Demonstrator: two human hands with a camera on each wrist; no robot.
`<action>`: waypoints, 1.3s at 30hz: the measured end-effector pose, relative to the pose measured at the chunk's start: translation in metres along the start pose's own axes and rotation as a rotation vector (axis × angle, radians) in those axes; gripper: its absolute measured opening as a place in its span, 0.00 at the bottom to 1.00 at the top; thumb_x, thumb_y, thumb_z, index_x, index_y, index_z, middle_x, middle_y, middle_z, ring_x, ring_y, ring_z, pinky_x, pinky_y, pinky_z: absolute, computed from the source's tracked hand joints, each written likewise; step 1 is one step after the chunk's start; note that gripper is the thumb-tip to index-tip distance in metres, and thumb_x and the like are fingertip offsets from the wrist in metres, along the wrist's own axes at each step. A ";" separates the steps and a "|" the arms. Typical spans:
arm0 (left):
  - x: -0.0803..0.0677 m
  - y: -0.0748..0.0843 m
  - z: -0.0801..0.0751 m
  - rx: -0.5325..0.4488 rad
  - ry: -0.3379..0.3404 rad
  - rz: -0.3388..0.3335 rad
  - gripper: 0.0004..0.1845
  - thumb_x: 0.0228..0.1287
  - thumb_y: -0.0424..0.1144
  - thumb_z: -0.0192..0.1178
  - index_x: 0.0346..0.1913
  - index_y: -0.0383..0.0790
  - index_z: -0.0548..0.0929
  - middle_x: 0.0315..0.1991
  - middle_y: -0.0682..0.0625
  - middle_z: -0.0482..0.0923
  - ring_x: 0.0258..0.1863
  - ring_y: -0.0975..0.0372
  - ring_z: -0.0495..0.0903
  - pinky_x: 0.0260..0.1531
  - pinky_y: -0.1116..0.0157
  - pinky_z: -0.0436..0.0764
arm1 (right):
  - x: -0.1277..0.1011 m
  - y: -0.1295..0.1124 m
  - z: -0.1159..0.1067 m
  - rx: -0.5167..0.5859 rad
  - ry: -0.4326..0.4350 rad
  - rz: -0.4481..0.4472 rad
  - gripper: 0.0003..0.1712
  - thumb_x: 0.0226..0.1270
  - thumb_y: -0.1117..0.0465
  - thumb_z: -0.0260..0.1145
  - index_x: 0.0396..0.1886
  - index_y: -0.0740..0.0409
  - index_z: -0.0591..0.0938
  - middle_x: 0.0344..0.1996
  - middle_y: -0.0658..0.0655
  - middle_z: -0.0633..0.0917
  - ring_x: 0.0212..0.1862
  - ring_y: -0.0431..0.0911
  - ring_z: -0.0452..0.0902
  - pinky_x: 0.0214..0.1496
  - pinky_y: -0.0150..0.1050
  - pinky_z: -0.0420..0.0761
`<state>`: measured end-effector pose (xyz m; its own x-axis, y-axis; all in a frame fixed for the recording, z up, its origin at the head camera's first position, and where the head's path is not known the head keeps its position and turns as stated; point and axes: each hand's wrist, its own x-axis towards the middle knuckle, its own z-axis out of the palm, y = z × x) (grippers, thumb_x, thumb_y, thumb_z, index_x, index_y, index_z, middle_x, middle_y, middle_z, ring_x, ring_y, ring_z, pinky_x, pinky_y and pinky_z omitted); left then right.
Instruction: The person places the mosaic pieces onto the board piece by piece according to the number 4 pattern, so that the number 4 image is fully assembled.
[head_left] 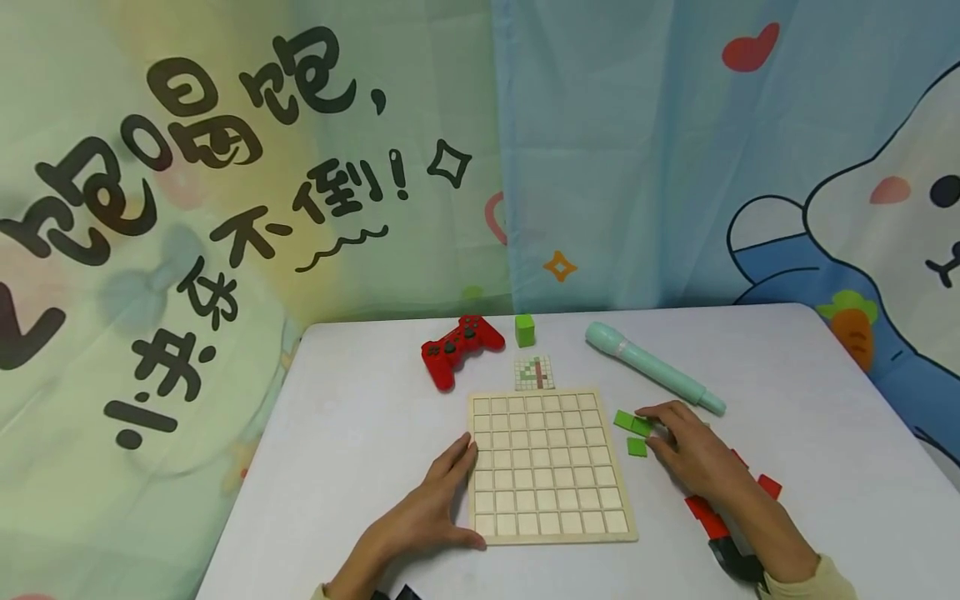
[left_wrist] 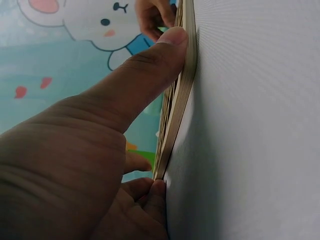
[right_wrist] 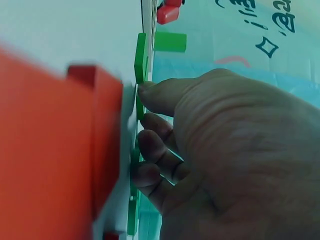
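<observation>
Yellow-green printed cloth (head_left: 225,300) fills the upper left of the frame, behind a white table (head_left: 322,417). At lower centre-left, the left hand (head_left: 420,512) comes up from the bottom edge, its thumb at the lower left corner of a wooden grid board (head_left: 545,457) and its fingers along the left side, spread well apart and fairly straight; it touches the board rather than wrapping round it, apparently to keep it from sliding. Above, at centre, a red game controller (head_left: 460,346) lies aslant, then a small patterned card (head_left: 534,372) and a green cube (head_left: 525,331). The card sits just above the board's top edge, probably so it can be read alongside the grid. The board lies flat in the lower centre. Off its right edge are green tiles (head_left: 637,447), presumably laid there for easy reach, with a mint-green tube (head_left: 660,367) slanting above them. The right hand (head_left: 693,458) slants in from the lower right, fingers bent downward; thumb and forefinger come to opposite edges of one tile, but whether they actually pinch it I cannot tell. Red tiles (head_left: 707,517) lie on both sides of that forearm
</observation>
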<state>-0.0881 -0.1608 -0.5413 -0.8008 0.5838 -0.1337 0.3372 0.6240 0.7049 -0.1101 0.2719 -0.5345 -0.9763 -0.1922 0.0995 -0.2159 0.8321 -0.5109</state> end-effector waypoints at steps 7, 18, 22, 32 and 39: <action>-0.002 0.001 0.001 0.006 -0.010 0.005 0.72 0.49 0.55 0.85 0.87 0.38 0.47 0.90 0.46 0.37 0.89 0.47 0.43 0.83 0.48 0.62 | 0.002 -0.006 0.004 -0.002 -0.008 0.035 0.25 0.72 0.63 0.72 0.67 0.55 0.81 0.59 0.59 0.82 0.52 0.50 0.79 0.51 0.46 0.83; -0.002 0.003 -0.003 0.023 0.001 0.019 0.72 0.49 0.55 0.85 0.87 0.36 0.48 0.90 0.45 0.38 0.89 0.47 0.44 0.83 0.49 0.63 | 0.003 -0.008 0.004 0.002 0.008 0.090 0.26 0.72 0.62 0.72 0.67 0.62 0.79 0.58 0.63 0.81 0.48 0.50 0.75 0.47 0.41 0.79; -0.002 0.002 -0.002 0.014 -0.002 0.012 0.72 0.49 0.55 0.85 0.87 0.36 0.48 0.90 0.45 0.38 0.89 0.47 0.44 0.83 0.49 0.63 | 0.003 -0.007 0.003 0.008 0.017 0.103 0.28 0.72 0.62 0.72 0.68 0.62 0.78 0.60 0.65 0.80 0.50 0.52 0.76 0.50 0.45 0.80; -0.001 0.002 -0.001 0.018 -0.004 0.004 0.72 0.48 0.55 0.85 0.87 0.36 0.49 0.90 0.46 0.38 0.89 0.47 0.43 0.83 0.48 0.62 | 0.000 -0.003 0.001 0.024 0.061 0.256 0.27 0.77 0.64 0.66 0.71 0.67 0.74 0.64 0.74 0.72 0.59 0.67 0.73 0.66 0.73 0.77; -0.001 0.003 -0.002 0.015 0.000 -0.001 0.72 0.48 0.56 0.85 0.87 0.37 0.48 0.90 0.46 0.38 0.89 0.47 0.44 0.83 0.48 0.62 | -0.001 0.002 0.003 0.003 0.102 0.267 0.26 0.77 0.65 0.64 0.70 0.72 0.74 0.63 0.76 0.69 0.55 0.67 0.73 0.61 0.71 0.80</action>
<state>-0.0869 -0.1607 -0.5380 -0.8009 0.5835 -0.1343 0.3441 0.6321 0.6943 -0.1094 0.2726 -0.5384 -0.9951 0.0871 0.0463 0.0491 0.8446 -0.5332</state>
